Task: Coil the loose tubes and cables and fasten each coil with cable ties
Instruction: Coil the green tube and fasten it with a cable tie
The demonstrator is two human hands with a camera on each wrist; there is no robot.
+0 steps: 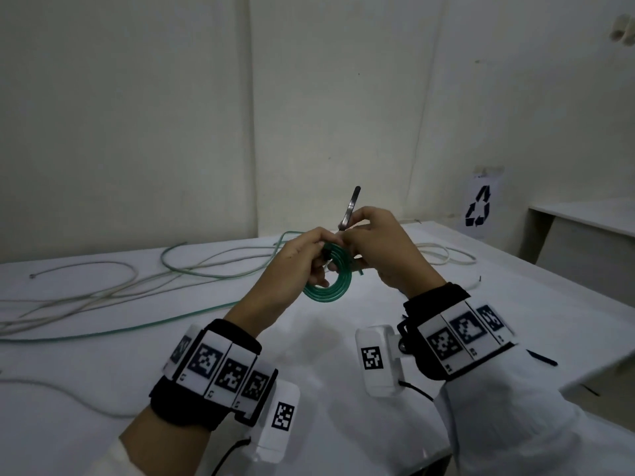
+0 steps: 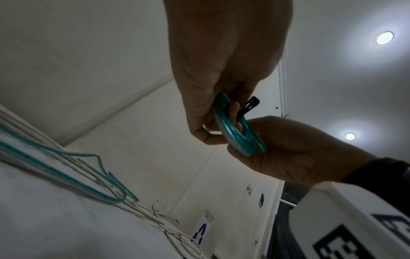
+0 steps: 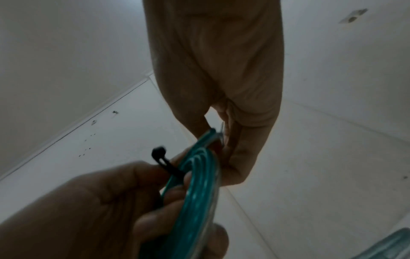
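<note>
I see both hands raised over the bench [image 1: 343, 355], mid-frame in the head view. Left hand [image 1: 295, 269] has a narrow grip on the green tube coil [image 1: 330, 286], thumb and fingers clamped on the coil's left side. Right hand [image 1: 381, 249] grips the coil's upper right edge and pinches a black cable tie [image 1: 349, 209], whose tail sticks up above the fingers. Left wrist view: the tie's head end [image 2: 250, 106] pokes out beside the coil [image 2: 241, 136], between the two hands [image 2: 221, 70] [image 2: 299, 154]. Right wrist view shows the same: the tie [image 3: 164, 161] crosses the coil [image 3: 195, 184] next to the left hand's fingertips [image 3: 177, 192], right hand [image 3: 221, 87] pinching at the coil's far edge. Coil is clear of the bench. Loose white cables [image 1: 103, 293] and a loose green tube [image 1: 192, 269] lie on the bench at middle left of the head frame. Recycling sign [image 1: 479, 206] on the wall at right.
</note>
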